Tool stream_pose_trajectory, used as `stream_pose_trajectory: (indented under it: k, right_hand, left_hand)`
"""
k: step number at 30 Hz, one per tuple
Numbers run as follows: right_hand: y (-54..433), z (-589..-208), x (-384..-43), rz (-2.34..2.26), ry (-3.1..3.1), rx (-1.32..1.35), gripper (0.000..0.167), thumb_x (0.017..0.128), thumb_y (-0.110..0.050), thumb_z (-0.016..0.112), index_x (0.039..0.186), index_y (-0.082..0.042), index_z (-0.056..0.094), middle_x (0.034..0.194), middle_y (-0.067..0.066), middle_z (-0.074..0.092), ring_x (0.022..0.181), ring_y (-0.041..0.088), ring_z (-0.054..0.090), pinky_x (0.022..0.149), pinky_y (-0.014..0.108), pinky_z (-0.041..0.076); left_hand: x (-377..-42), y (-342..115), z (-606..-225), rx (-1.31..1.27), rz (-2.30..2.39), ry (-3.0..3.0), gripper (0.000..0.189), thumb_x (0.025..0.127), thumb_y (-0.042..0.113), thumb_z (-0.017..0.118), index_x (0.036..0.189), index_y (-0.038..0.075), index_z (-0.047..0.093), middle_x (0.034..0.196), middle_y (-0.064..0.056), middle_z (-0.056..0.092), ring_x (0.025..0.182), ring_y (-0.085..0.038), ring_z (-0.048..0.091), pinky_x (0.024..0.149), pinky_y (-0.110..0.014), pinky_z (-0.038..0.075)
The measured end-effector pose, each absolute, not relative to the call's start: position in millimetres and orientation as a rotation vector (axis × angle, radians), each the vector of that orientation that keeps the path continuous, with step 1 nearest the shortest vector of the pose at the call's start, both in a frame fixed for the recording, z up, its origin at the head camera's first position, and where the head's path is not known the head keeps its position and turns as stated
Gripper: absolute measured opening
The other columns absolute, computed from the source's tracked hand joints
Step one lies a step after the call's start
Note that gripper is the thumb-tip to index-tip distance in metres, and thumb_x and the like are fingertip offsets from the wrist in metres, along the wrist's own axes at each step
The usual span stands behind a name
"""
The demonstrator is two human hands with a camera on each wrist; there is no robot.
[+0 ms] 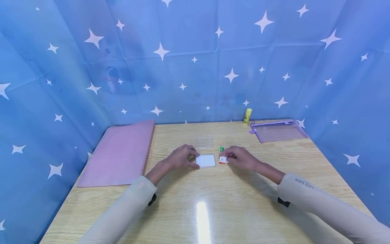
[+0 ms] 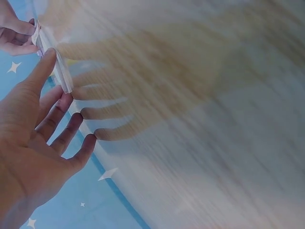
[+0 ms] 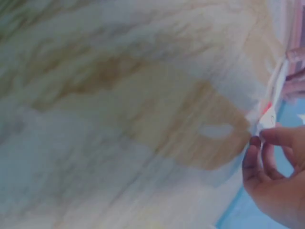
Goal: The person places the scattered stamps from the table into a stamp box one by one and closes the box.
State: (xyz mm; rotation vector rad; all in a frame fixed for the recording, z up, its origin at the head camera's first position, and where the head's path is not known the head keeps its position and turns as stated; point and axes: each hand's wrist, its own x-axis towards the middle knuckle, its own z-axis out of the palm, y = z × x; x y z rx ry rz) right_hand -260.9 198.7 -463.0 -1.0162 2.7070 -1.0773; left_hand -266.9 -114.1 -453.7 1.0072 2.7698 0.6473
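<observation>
My left hand [image 1: 183, 157] grips the left end of a flat white rectangular stack [image 1: 206, 160] on the table, thumb on the near side and fingers on the far side. In the left wrist view the same stack [image 2: 59, 71] shows edge-on between thumb and fingertips. Just to its right, my right hand [image 1: 241, 158] pinches a small white-and-red card [image 1: 223, 159] with a dark "U"-like mark. The right wrist view shows this card [image 3: 268, 118] tilted up between thumb and fingers. Behind it lies a small green card [image 1: 221, 149].
A clear, shallow plastic lid [image 1: 203, 142] lies behind the white stack. On the left is a large pink folder [image 1: 118, 156]. A yellow glue stick [image 1: 247, 116] stands at the back, beside a purple-edged mesh pouch [image 1: 280, 131]. Blue star-patterned cloth [image 1: 195, 81] borders the wooden table [image 1: 237, 210].
</observation>
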Motion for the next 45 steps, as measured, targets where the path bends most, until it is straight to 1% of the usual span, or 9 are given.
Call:
stream_pose_trajectory:
  k: [6,10,14,18,22,26,32,39,45]
  right_hand:
    - [198.2,-457.3,-267.7,-1.075,2.690,-1.094,0.031,0.093,0.013,0.063,0.121,0.004,0.073,0.098,0.013,0.071,0.087,0.024,0.068,0.075,0.028,0.056]
    - [192.3,-451.5,-272.1,-1.096,2.652,-1.124,0.030,0.095,0.011,0.064,0.123,0.003,0.072,0.107,0.017,0.071,0.092,0.030,0.072,0.075,0.030,0.058]
    - [182.8,-444.2,-274.1,-1.104,2.621,-1.143,0.029,0.095,0.011,0.065,0.122,0.003,0.072,0.114,0.019,0.071,0.096,0.034,0.073,0.076,0.033,0.060]
    - [173.0,-438.9,-274.9,-1.094,2.596,-1.189,0.029,0.094,0.012,0.065,0.121,0.005,0.072,0.117,0.020,0.071,0.098,0.034,0.072,0.079,0.036,0.061]
    - [162.5,-438.6,-275.2,-1.082,2.573,-1.208,0.028,0.094,0.012,0.065,0.120,0.005,0.072,0.118,0.021,0.071,0.098,0.034,0.071,0.079,0.035,0.060]
    - [151.2,-441.4,-274.2,-1.082,2.556,-1.207,0.029,0.094,0.012,0.065,0.121,0.005,0.071,0.116,0.021,0.071,0.097,0.033,0.071,0.078,0.035,0.060]
    - [136.7,-444.8,-275.2,-1.074,2.574,-1.170,0.032,0.094,0.014,0.064,0.124,0.004,0.069,0.104,0.019,0.070,0.095,0.032,0.071,0.079,0.034,0.059]
    - [127.2,-446.9,-276.4,-1.043,2.596,-1.126,0.021,0.096,0.009,0.063,0.112,0.000,0.074,0.104,0.015,0.070,0.095,0.029,0.071,0.079,0.035,0.057]
    - [123.0,-451.8,-278.5,-0.995,2.630,-1.168,0.020,0.096,0.008,0.063,0.107,-0.001,0.078,0.107,0.014,0.071,0.096,0.024,0.066,0.075,0.029,0.053]
  left_hand:
    - [-268.1,-114.6,-452.6,0.998,0.642,2.756,0.052,0.087,0.036,0.087,0.129,0.008,0.073,0.127,-0.006,0.069,0.119,-0.024,0.061,0.103,-0.039,0.050]
    - [-268.6,-114.6,-452.5,0.987,0.636,2.759,0.053,0.086,0.036,0.087,0.128,0.008,0.074,0.126,-0.006,0.070,0.116,-0.023,0.062,0.100,-0.038,0.052]
    - [-268.8,-114.0,-452.5,0.980,0.630,2.763,0.052,0.085,0.035,0.088,0.128,0.009,0.074,0.124,-0.005,0.070,0.111,-0.021,0.063,0.095,-0.037,0.052]
    - [-269.9,-112.6,-453.2,0.979,0.620,2.766,0.053,0.085,0.037,0.088,0.129,0.010,0.074,0.125,-0.005,0.070,0.111,-0.020,0.062,0.096,-0.036,0.052]
    - [-270.5,-111.4,-454.2,0.962,0.613,2.769,0.054,0.085,0.038,0.088,0.129,0.010,0.074,0.126,-0.004,0.070,0.112,-0.020,0.062,0.096,-0.036,0.051]
    - [-270.0,-110.3,-454.7,0.950,0.608,2.765,0.054,0.084,0.037,0.088,0.129,0.011,0.074,0.124,-0.004,0.070,0.110,-0.019,0.062,0.095,-0.035,0.051]
    - [-272.2,-110.3,-454.7,0.954,0.603,2.771,0.054,0.083,0.037,0.089,0.129,0.011,0.073,0.123,-0.003,0.070,0.108,-0.018,0.062,0.094,-0.033,0.052]
    - [-276.2,-111.4,-453.7,0.987,0.595,2.780,0.053,0.083,0.038,0.089,0.126,0.011,0.075,0.119,-0.002,0.070,0.104,-0.017,0.061,0.091,-0.032,0.051]
    - [-277.5,-111.6,-454.1,1.005,0.600,2.769,0.053,0.083,0.037,0.089,0.127,0.011,0.075,0.115,-0.001,0.071,0.100,-0.018,0.061,0.087,-0.032,0.050]
